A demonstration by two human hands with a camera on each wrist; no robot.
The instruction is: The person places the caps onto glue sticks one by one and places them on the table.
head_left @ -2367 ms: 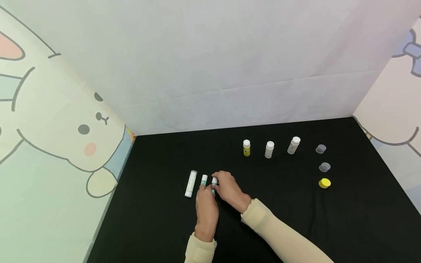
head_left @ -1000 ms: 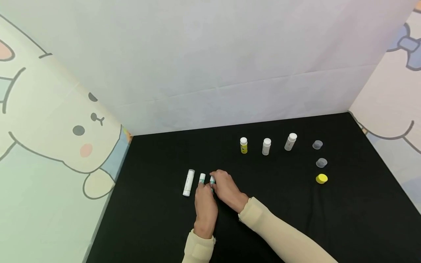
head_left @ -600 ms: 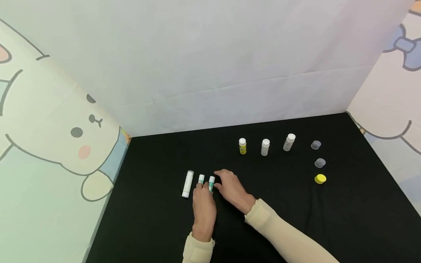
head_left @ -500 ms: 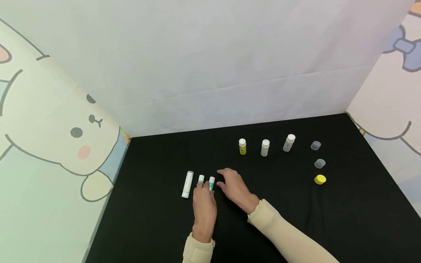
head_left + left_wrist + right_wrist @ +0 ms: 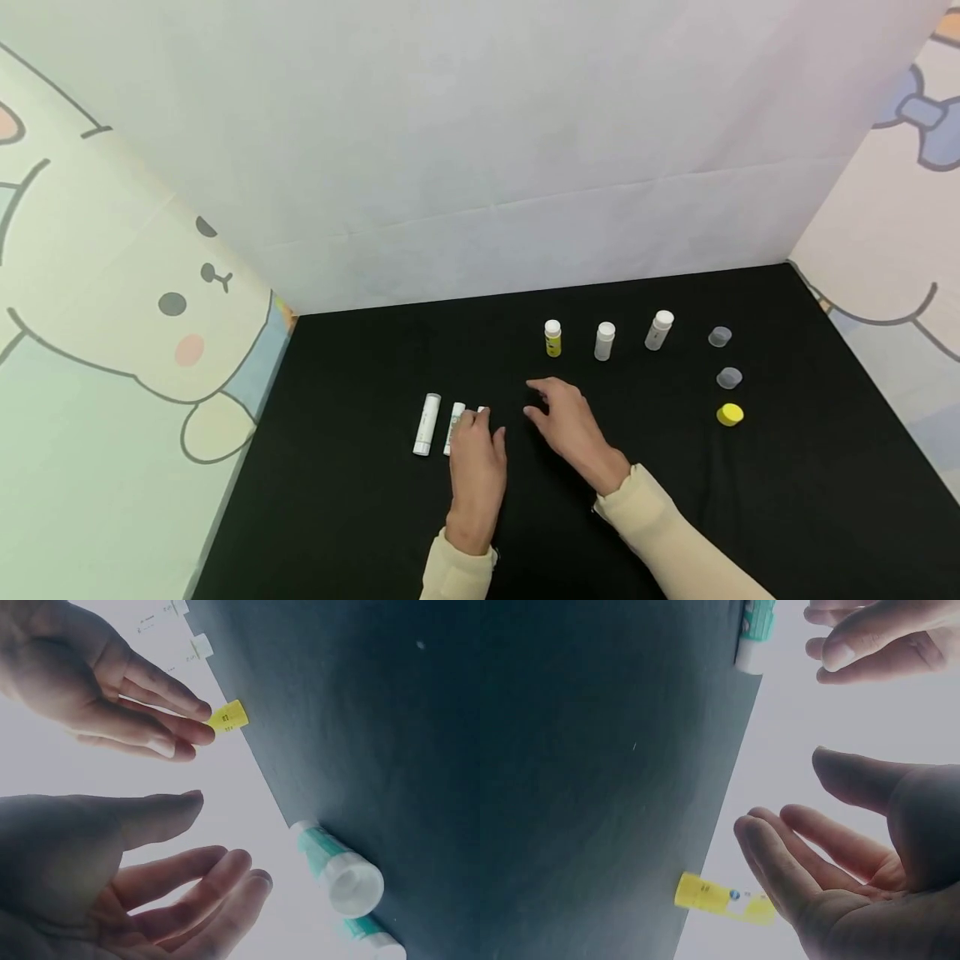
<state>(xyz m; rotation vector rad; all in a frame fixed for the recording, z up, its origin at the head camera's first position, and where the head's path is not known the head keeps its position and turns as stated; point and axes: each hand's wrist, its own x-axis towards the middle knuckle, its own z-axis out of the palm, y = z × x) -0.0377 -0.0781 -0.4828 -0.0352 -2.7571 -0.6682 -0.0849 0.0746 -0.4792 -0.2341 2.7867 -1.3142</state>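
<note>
Three stick-shaped tubes lie side by side on the black mat (image 5: 360,500). The long white tube (image 5: 426,425) is leftmost, and a green-and-white tube (image 5: 455,427) lies beside it. The third tube (image 5: 483,410) is mostly hidden under my left hand (image 5: 476,433). In the left wrist view that left hand (image 5: 217,889) has relaxed fingers and holds nothing, a little off the green-and-white tube (image 5: 334,862). My right hand (image 5: 551,406) hovers to the right of the tubes, between them and the row of bottles. The right wrist view shows the right hand (image 5: 795,855) spread and empty.
A yellow bottle (image 5: 552,339) and two white bottles (image 5: 603,342) (image 5: 657,331) stand in a row further back. Two clear caps (image 5: 719,337) (image 5: 729,378) and a yellow cap (image 5: 729,414) lie at the right. Paper walls enclose the mat on three sides.
My right hand has let go of the rightmost tube and drawn away to the right. My left hand has shifted slightly right over the tubes, which now lie on the mat.
</note>
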